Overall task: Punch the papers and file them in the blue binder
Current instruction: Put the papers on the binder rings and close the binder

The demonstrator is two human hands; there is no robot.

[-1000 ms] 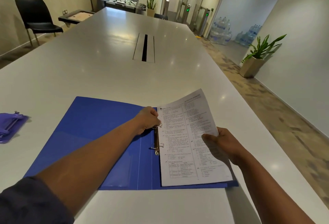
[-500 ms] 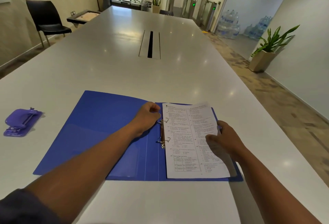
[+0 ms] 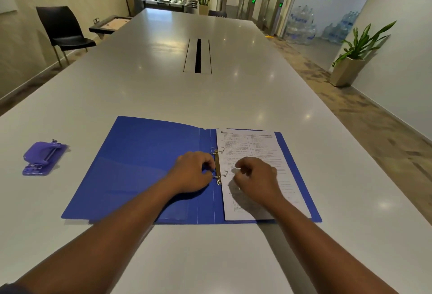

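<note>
A purple punch (image 3: 43, 158) lay on the white table (image 3: 163, 92), well left of the binder (image 3: 145, 167) and apart from both hands. Farther off, a cable slot (image 3: 198, 55) ran along the table's middle; a black chair (image 3: 62, 29) stood at the left wall and a potted plant (image 3: 353, 57) at the right. Nothing lay between the hands and the binder.

The binder lay open and flat near the table's front edge. The papers (image 3: 261, 153) rested on its right half, their left margin at the rings (image 3: 218, 165), whose prongs stood apart. The left hand (image 3: 192, 172) sat just left of the rings, fingers curled, fingertips pinching the lower prong. The right hand (image 3: 254, 177) rested on the papers just right of the rings, fingers curled, gripping nothing I could see.
</note>
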